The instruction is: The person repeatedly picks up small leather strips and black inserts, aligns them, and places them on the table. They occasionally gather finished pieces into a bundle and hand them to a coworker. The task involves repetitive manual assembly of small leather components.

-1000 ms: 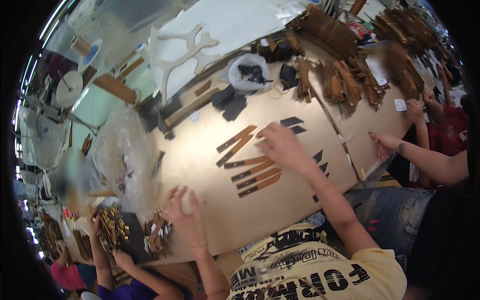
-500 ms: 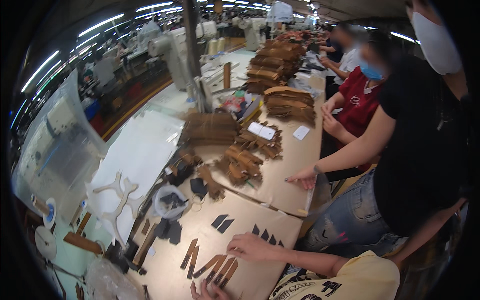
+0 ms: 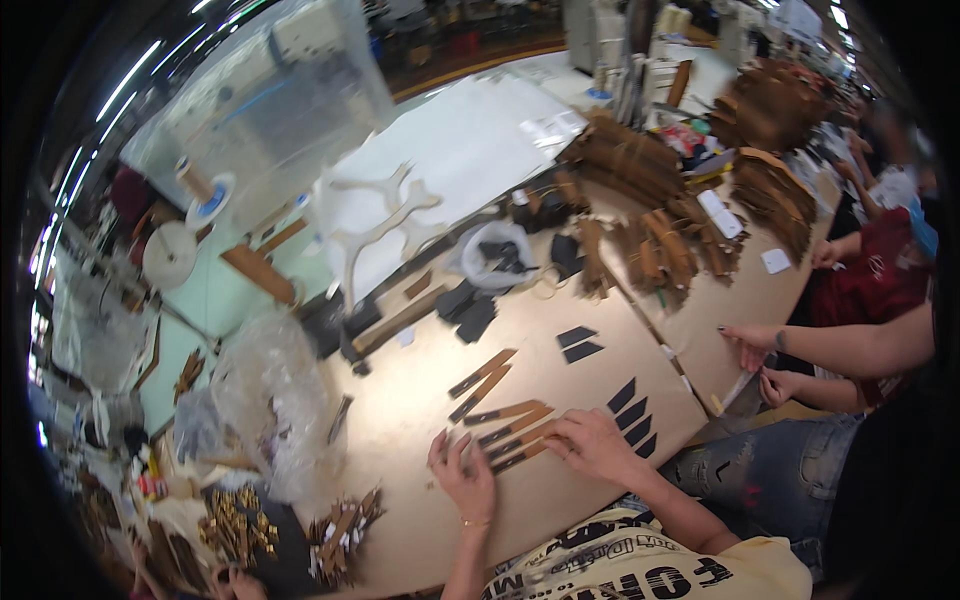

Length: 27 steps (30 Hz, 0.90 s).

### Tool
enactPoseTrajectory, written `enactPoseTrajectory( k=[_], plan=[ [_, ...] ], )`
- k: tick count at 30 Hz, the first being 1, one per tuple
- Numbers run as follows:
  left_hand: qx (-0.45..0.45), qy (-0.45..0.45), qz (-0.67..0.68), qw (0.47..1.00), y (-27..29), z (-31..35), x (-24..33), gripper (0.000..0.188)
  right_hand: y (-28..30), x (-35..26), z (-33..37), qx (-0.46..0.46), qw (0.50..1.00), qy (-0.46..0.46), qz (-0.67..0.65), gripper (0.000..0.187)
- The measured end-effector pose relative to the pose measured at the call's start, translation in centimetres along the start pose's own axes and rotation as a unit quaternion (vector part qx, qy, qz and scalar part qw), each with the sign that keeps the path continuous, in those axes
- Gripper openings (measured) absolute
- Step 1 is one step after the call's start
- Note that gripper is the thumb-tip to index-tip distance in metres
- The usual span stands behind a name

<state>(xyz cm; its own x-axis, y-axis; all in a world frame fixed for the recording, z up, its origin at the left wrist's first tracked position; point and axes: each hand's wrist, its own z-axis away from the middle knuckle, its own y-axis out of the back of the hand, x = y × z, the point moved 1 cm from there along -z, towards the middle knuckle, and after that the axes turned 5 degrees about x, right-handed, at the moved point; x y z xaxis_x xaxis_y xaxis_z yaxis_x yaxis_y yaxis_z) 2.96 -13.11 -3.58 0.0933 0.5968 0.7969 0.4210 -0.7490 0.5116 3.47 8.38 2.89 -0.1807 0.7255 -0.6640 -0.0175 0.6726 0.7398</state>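
Note:
On the pale tabletop in front of me lie several brown strips with dark ends; they look like leather. A pair of strips (image 3: 482, 383) sits farther up, and a closer group (image 3: 517, 424) lies between my hands. My left hand (image 3: 466, 478) is beside the dark ends of the closer group, fingers curved and apart, holding nothing. At the other end of these strips, my right hand (image 3: 598, 447) has its fingertips pressed together on the brown end of one strip. Right of it are several black slanted pieces (image 3: 632, 415), with two more black pieces (image 3: 579, 344) farther up.
A plastic bag (image 3: 275, 400) and a pile of small brown pieces (image 3: 345, 530) lie left. Beyond are a white bag with black scraps (image 3: 495, 255) and a pale branching template (image 3: 385, 225). Bundled brown pieces (image 3: 660, 255) fill the far right. Another person's hand (image 3: 750, 345) rests on the table.
The view has swung left, bringing the left end of the table into sight. My left hand has come up to the strips' dark ends; my right hand is now at their brown ends.

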Motion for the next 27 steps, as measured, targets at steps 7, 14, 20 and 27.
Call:
enactPoseTrajectory(
  k=[7, 14, 20, 27],
  plan=[
    [-0.001, 0.021, 0.02, 1.0, -0.2, 0.0, 0.0, 0.019, -0.5, -1.3, 0.2, -0.033, 0.999, 0.006, -0.018, 0.013],
    [0.015, 0.027, 0.044, 0.999, -0.2, -0.2, 0.3, 0.018, -0.6, -1.6, 0.4, -0.014, 0.999, 0.029, -0.007, 0.011],
    [0.023, 0.026, 0.042, 0.999, 0.0, -0.1, 0.5, 0.018, 0.4, -1.0, 0.7, 0.005, 1.0, 0.013, -0.003, 0.013],
    [0.021, 0.017, 0.026, 0.999, 0.5, 0.2, 0.7, 0.016, 3.0, 1.0, 1.9, 0.028, 0.997, -0.066, 0.03, 0.012]
  ],
)
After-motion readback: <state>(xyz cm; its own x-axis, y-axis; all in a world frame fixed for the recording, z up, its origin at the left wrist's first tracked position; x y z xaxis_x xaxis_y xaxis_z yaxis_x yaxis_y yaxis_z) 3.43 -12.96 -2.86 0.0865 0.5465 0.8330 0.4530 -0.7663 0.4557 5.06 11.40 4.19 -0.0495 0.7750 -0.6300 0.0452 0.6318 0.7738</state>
